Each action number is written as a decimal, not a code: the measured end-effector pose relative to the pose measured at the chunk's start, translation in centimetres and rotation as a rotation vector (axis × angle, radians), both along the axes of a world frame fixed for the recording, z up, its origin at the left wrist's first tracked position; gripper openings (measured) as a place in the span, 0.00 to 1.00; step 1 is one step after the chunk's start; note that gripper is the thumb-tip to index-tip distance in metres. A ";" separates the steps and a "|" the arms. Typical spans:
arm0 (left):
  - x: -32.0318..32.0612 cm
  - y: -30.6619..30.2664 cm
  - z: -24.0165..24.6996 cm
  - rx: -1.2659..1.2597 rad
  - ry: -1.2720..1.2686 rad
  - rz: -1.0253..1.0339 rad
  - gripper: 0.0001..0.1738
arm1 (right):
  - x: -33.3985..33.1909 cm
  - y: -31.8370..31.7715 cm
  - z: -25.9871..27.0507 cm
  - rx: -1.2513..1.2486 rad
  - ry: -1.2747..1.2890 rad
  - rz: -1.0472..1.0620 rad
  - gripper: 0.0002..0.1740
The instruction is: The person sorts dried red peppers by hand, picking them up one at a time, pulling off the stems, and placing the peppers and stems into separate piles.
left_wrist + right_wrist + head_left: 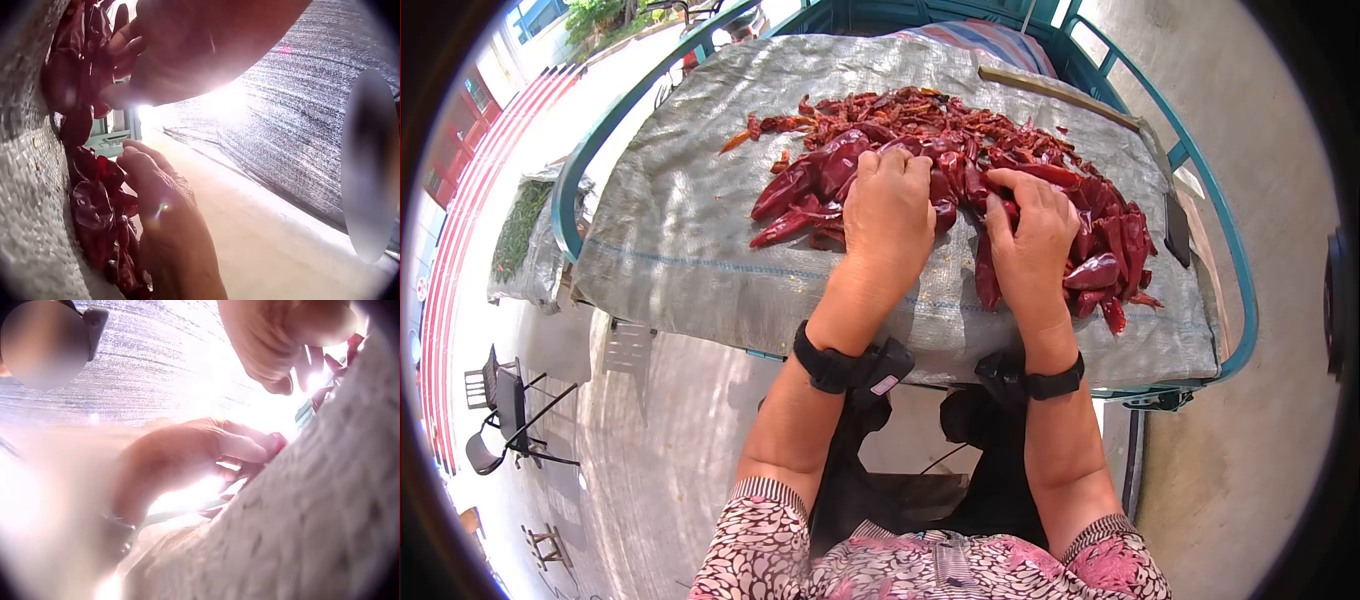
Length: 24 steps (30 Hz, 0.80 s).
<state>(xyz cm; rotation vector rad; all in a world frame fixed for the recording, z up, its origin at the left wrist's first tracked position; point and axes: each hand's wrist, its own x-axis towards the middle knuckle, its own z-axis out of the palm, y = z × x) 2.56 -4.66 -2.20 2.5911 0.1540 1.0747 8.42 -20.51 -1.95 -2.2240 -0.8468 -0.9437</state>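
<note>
A broad heap of dried red chili peppers [1115, 235] lies on a grey woven sheet [690, 190]. My left hand [888, 215] is over the near left side of the heap, fingers bent down onto large glossy peppers. In the right wrist view, its thumb and fingers [244, 447] pinch a red pepper [275, 444]. To the right, my right hand [1035, 240] rests at the peppers with bent, loose fingers and the thumb apart. The left wrist view shows its fingertips beside several wrinkled peppers [94, 215]. Both palms face away from the head camera.
Teal rails [1220, 220] edge the cart bed beneath the sheet. A wooden strip [1055, 95] lies along the back, and a dark flat object [1176, 230] sits at the right edge. Smaller, crumpled peppers [900, 105] spread behind the hands. A black chair [510, 410] stands left on the ground.
</note>
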 end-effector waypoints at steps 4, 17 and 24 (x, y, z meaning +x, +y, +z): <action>0.3 -0.3 -0.5 -0.045 0.037 0.009 0.16 | 0.9 1.0 0.1 -0.197 0.006 -0.014 0.11; -0.4 0.6 0.5 -0.372 0.117 -0.027 0.11 | 2.6 2.7 -0.2 -0.280 0.124 0.021 0.21; -0.7 0.8 2.5 -0.933 0.181 -0.400 0.30 | -1.3 2.5 2.8 0.221 0.221 0.284 0.07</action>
